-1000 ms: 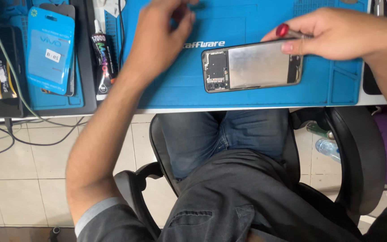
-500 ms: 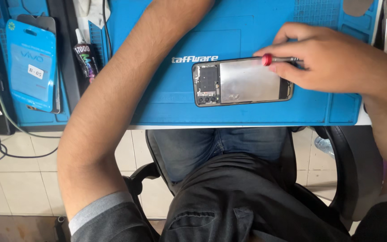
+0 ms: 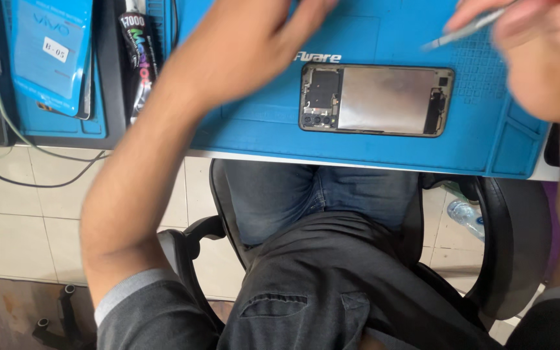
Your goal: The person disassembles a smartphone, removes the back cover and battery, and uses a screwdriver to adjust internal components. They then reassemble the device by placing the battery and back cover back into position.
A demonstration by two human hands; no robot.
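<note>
The opened phone [image 3: 376, 100] lies flat on the blue work mat [image 3: 254, 129] with its long axis running from 9 to 3 o'clock, the camera end pointing to 9. The right hand [image 3: 539, 52], blurred at 2 o'clock from the phone, pinches a thin metal tool [image 3: 465, 30] whose tip points toward 8 o'clock, while the left hand [image 3: 254, 45] hovers half open and holding nothing at 10 o'clock. The mat covers a white table edge [image 3: 358, 162] above a black office chair [image 3: 507, 246] and a pale tiled floor [image 3: 21, 214]; a blue phone box [image 3: 56, 52] rests at far 9 o'clock.
</note>
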